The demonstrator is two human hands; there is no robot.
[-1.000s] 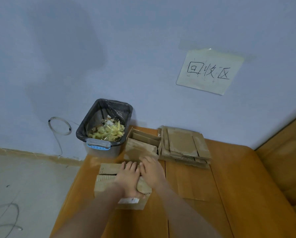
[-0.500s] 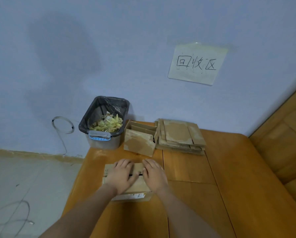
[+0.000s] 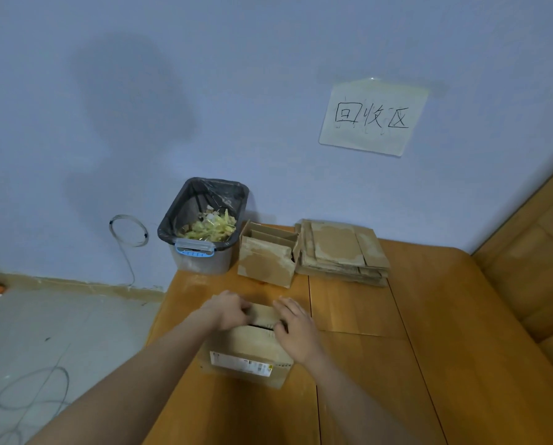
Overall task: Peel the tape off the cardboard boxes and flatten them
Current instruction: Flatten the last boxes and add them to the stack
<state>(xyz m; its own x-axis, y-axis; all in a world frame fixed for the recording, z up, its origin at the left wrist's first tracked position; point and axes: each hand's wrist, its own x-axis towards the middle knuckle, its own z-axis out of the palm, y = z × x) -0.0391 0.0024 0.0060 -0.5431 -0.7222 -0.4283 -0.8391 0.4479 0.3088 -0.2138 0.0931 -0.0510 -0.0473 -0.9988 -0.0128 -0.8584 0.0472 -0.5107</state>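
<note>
The cardboard box (image 3: 248,351) is found directly beneath both hands, its long axis running from one hand to the other. Its top flap edge is gripped by the left hand (image 3: 228,311) with curled fingers, and the right hand (image 3: 296,326) is curled over the seam; neither is nearer.

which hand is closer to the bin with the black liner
Left. The left hand grips the far left top edge of the brown cardboard box, below the grey bin with the black liner. The right hand sits farther right.
</note>
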